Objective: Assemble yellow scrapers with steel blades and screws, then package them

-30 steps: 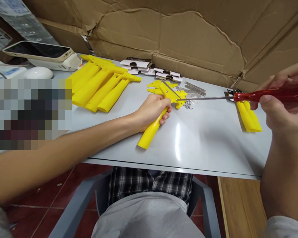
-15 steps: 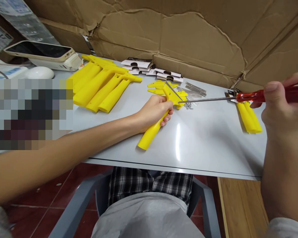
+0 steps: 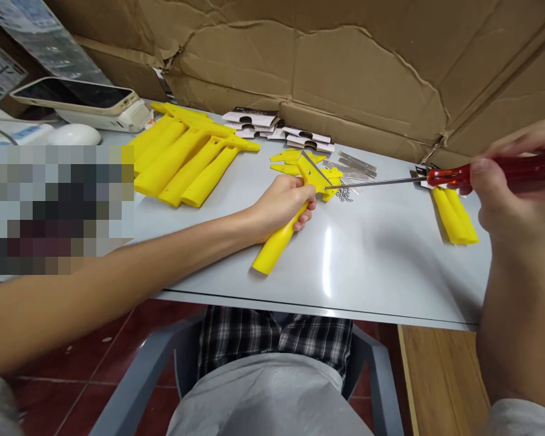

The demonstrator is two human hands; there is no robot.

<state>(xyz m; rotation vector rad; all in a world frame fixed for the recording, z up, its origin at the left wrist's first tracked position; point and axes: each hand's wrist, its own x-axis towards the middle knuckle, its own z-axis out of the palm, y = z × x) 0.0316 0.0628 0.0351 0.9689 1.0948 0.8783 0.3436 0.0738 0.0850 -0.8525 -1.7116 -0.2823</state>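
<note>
Left hand (image 3: 281,206): closed around yellow scraper (image 3: 284,227) at upper handle, just below head; scraper tilted, butt end resting on table (image 3: 390,266) near front edge. Right hand (image 3: 513,194): closed on red grip of screwdriver (image 3: 454,175), thumb on top. Shaft level, tip touching scraper head at right side; whether seated in a screw cannot be told.

Handling, as judged: scraper light, rigid moulded plastic, smooth and likely slippery, so firm wrap close to head advisable to resist twisting under driver. Thin metal blade along head looks sharp; fingers best kept off that edge. Screwdriver long and slender; tip liable to skid off if pressed off-axis.

Just beside head: loose screws (image 3: 344,194), small, in a heap. Behind: flat yellow plates (image 3: 290,158) and bare blades (image 3: 356,162). Further back: stack of cards (image 3: 254,118). Left rear: pile of yellow handles (image 3: 181,160). Right: two more yellow pieces (image 3: 454,215), side by side. Far left: phone (image 3: 72,95) and mouse (image 3: 75,134). Backdrop: torn cardboard (image 3: 345,66). Left portion of view pixelated; contents not discernible.
</note>
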